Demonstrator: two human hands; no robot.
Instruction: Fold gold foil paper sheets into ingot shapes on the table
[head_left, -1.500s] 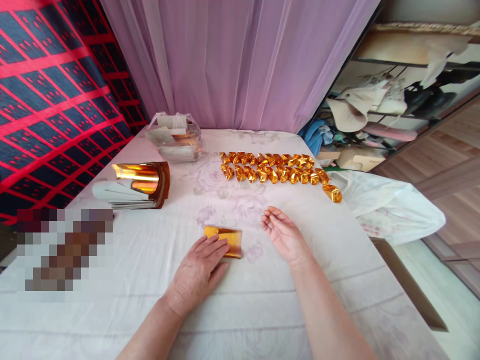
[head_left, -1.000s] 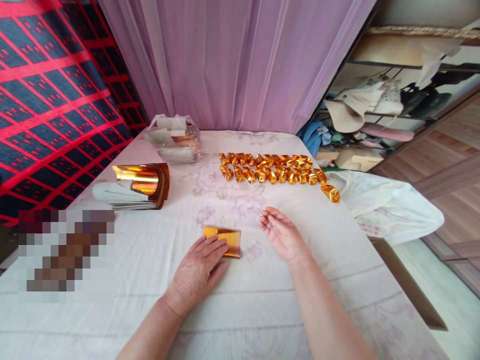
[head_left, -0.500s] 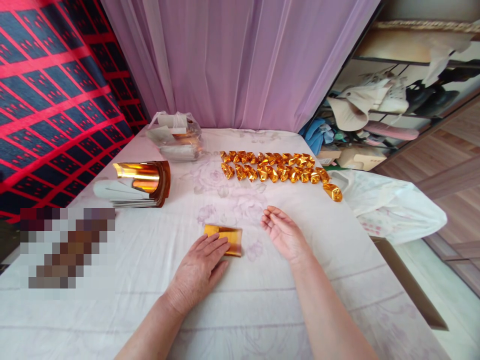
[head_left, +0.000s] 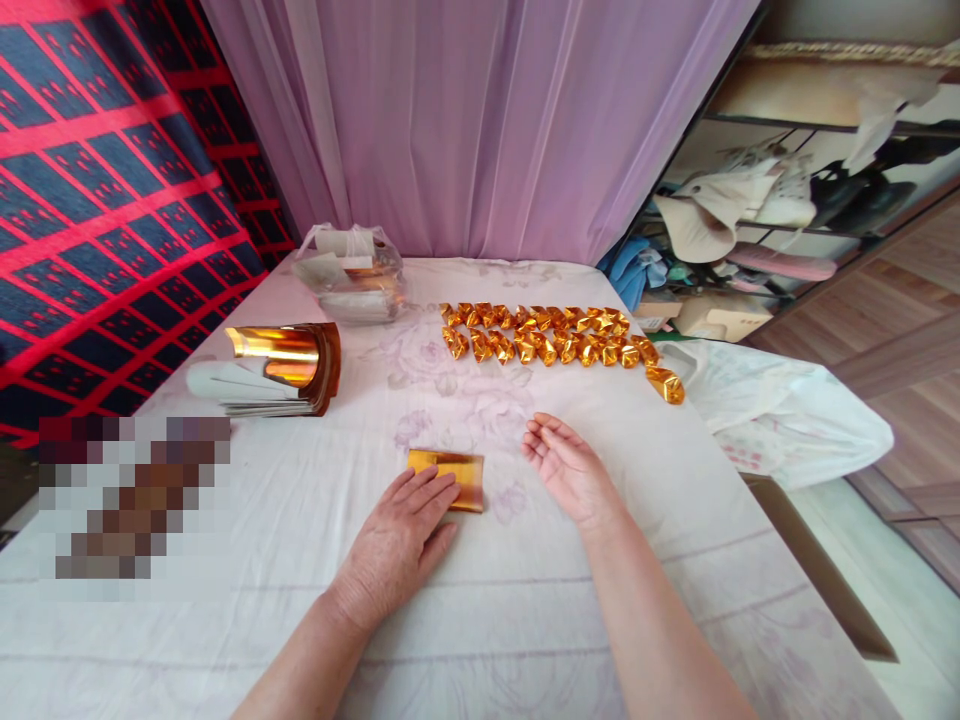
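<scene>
Gold foil sheet [head_left: 454,472] pinned flat under left hand [head_left: 396,545] fingers; right hand [head_left: 568,470] open, empty at 3 o'clock; I'd crease firmly.

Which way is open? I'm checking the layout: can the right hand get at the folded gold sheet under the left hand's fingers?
Probably yes. The right hand rests open beside the gold sheet, with only bare bedsheet between them. The left hand covers just the sheet's near edge.

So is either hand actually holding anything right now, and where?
Nothing is gripped. The left hand lies flat, its fingers pressing the near edge of the folded gold foil sheet onto the bedsheet. The right hand rests open and empty beside it.
</scene>
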